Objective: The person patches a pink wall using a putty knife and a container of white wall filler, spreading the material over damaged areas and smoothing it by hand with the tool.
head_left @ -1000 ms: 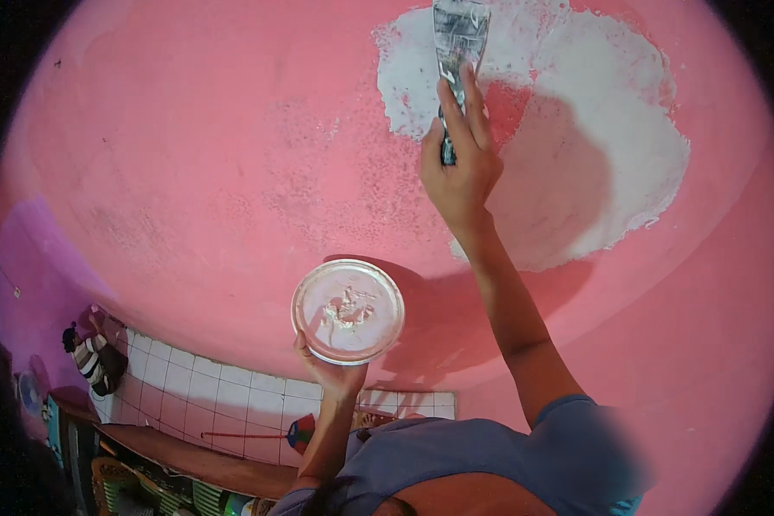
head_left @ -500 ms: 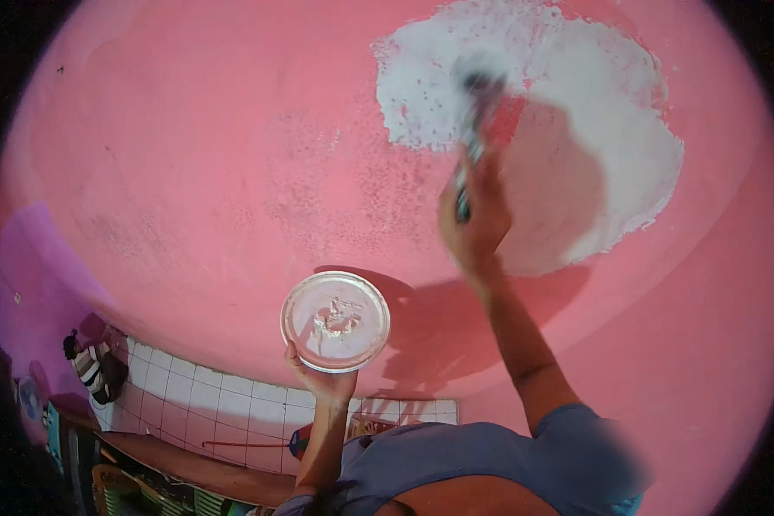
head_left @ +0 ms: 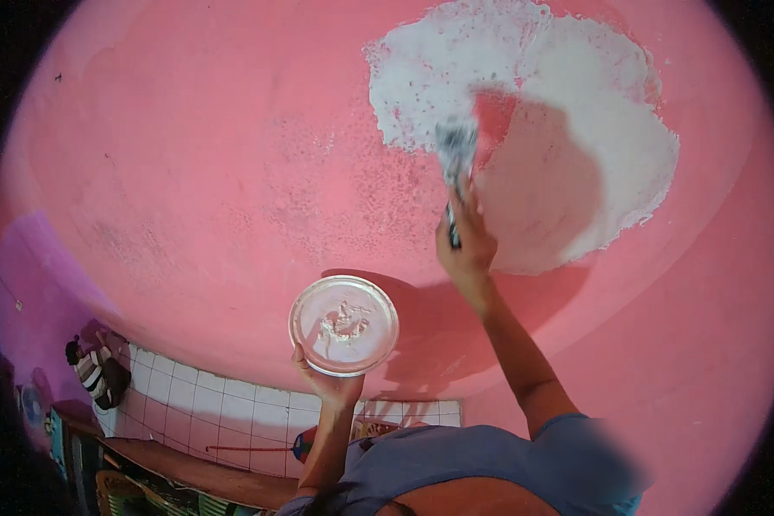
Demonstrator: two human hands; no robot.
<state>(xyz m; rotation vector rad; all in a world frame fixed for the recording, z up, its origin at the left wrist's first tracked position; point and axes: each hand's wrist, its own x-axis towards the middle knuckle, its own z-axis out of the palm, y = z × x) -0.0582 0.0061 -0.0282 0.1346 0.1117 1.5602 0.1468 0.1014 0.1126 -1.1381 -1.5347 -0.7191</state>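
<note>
My right hand (head_left: pixel 471 254) is closed around the handle of a putty knife (head_left: pixel 456 142). Its broad blade, a little blurred, points up over the lower edge of a white putty patch (head_left: pixel 434 64) on the pink wall (head_left: pixel 189 172). Whether the blade presses on the wall is hard to see. Low in front of me, my left hand (head_left: pixel 335 391) grips a round, pale lid (head_left: pixel 370 348) from beneath, thumb at its rim. Smears of putty (head_left: pixel 344 323) lie in the middle of the lid. Below and left of the blade, the wall has dark speckles.
White floor tiles (head_left: pixel 232 400) run along the wall's foot. Another person (head_left: pixel 99 374) sits on them at far left. A red stick (head_left: pixel 249 448) lies on the tiles, and a brown bench-like surface (head_left: pixel 198 469) and green chairs stand lower left. Shadows fall across the wall.
My right hand has drawn the putty knife down and slightly left, from within the white patch to its lower edge. The lid in my left hand has shifted slightly right and down in view.
</note>
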